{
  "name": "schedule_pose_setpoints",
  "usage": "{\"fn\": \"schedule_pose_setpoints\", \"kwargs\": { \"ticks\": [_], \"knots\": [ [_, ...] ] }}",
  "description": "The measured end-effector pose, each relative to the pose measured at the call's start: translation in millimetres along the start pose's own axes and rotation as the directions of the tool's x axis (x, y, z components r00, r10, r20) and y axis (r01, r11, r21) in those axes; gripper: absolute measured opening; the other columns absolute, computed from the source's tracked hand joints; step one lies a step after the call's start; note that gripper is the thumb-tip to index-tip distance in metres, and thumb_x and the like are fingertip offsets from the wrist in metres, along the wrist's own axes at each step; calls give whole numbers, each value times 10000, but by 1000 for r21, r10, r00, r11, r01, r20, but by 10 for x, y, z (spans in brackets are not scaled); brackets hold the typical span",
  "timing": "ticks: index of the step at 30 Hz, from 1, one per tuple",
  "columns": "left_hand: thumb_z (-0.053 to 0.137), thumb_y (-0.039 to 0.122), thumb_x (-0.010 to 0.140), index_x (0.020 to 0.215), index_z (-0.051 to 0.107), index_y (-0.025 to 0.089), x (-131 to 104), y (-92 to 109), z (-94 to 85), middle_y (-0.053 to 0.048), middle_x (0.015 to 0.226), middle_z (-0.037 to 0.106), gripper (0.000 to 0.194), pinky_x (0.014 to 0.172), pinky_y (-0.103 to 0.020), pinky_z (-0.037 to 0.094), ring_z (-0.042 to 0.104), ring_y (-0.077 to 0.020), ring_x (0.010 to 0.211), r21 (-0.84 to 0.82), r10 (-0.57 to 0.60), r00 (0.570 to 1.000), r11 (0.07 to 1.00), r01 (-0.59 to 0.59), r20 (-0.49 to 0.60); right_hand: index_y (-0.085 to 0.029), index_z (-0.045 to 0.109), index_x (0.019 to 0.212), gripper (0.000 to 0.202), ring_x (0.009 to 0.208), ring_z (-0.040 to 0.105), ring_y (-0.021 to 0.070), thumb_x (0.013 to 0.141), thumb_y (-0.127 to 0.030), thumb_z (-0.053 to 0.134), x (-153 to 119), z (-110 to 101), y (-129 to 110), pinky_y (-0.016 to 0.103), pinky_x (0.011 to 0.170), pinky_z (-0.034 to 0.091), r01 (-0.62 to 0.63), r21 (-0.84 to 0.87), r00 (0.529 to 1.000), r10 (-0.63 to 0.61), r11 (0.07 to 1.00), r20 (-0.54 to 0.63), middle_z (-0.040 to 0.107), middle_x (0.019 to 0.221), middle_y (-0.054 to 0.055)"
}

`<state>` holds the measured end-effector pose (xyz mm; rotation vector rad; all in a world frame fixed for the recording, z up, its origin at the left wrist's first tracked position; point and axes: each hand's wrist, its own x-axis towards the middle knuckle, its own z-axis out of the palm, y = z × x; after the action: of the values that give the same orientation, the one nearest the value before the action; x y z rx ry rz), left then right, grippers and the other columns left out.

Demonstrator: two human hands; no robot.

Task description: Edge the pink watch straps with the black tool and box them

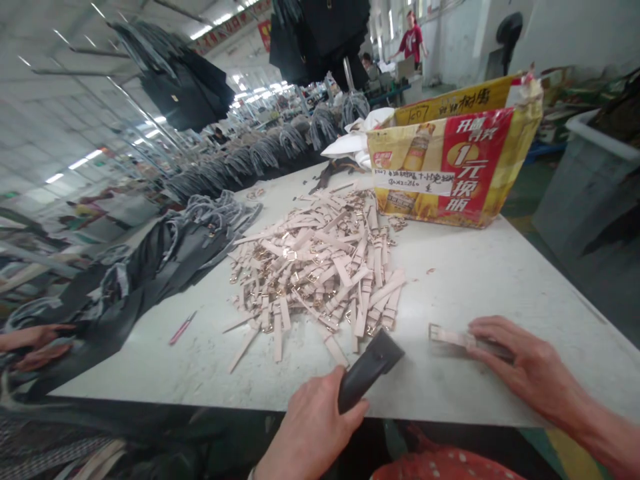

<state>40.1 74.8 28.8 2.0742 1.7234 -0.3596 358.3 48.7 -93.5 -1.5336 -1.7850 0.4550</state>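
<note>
My left hand (pixel 320 417) is closed around a dark, flat, strap-like piece (pixel 367 373) that sticks up past the fingers, its kind unclear. Over the right part of the table, my right hand (pixel 520 360) pinches a pale buckle strap (pixel 453 337). The strap is smeared by motion, with its metal buckle pointing left. Something dark shows under the right fingers, too blurred to name. Just beyond my left hand spreads a large heap of pale straps with gold-coloured buckles (pixel 320 260).
A yellow and red carton (pixel 430 167) stands behind the heap. Pink-handled small tool (pixel 183 328) lies left on the white table (pixel 165 360). Dark fabric pieces with grey cords (pixel 165 267) cover the left side, where another person's hand (pixel 37 343) shows. A grey bin (pixel 575 180) stands right.
</note>
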Motion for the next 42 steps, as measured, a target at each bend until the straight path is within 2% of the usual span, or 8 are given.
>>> {"fn": "schedule_pose_setpoints", "kwargs": {
  "ticks": [7,14,17,21,26,32,38,42],
  "knots": [
    [507,438,816,934,603,210,-265,-208,228,-59,822,697,275,678,-260,444,664,-225,825,-101,-157,987,983,155,-15,-200,626,924,359,828,639,237,830,-528,514,649,-266,384,358,748,512,-48,-241,967,-15,969,-254,657,971,87],
    [510,432,806,930,608,207,-379,-284,316,-66,841,707,276,685,-245,447,671,-223,844,-138,-202,979,970,202,12,-184,657,954,324,860,635,319,821,-441,512,832,-282,742,426,689,496,5,-584,1000,7,812,19,662,1022,155],
    [504,425,809,916,604,213,-405,-285,316,-56,841,708,257,688,-245,445,669,-220,844,-162,-197,980,967,194,-5,-190,587,1164,411,1042,549,384,813,-399,543,897,-117,444,514,751,467,15,-646,993,-85,763,-77,568,1230,179],
    [506,407,812,920,605,207,-423,-253,301,-60,826,708,248,663,-246,441,669,-227,827,-166,-201,980,967,196,-13,-237,568,1192,378,1110,509,258,827,-165,503,1099,281,-191,437,918,420,452,-299,877,-358,840,321,575,1220,93],
    [520,404,809,899,604,225,-489,-257,322,-31,805,704,217,635,-226,427,669,-205,795,-217,-173,985,962,165,-19,-210,637,1002,204,963,547,213,817,-185,553,1318,577,-525,353,850,411,510,-112,774,-397,853,493,628,994,69],
    [538,417,801,912,602,234,-554,-310,401,-20,817,699,223,629,-225,414,661,-202,803,-259,-182,982,952,165,-44,-190,606,797,67,796,550,196,793,-251,580,1235,601,-578,314,725,392,452,-134,802,-337,882,493,610,824,45],
    [534,450,803,873,595,243,-577,-347,466,-4,799,688,227,655,-235,406,650,-196,783,-300,-175,983,942,149,-62,-193,529,818,100,674,523,148,749,-256,564,939,681,-886,260,638,414,67,111,954,-96,992,285,565,753,-3],
    [531,466,803,872,585,237,-607,-380,474,-7,803,682,245,618,-231,384,645,-198,779,-296,-208,977,937,184,-52,-195,533,870,147,689,532,157,740,-259,553,785,800,-949,262,635,409,-13,120,945,-28,993,327,570,755,-6]
  ]
}}
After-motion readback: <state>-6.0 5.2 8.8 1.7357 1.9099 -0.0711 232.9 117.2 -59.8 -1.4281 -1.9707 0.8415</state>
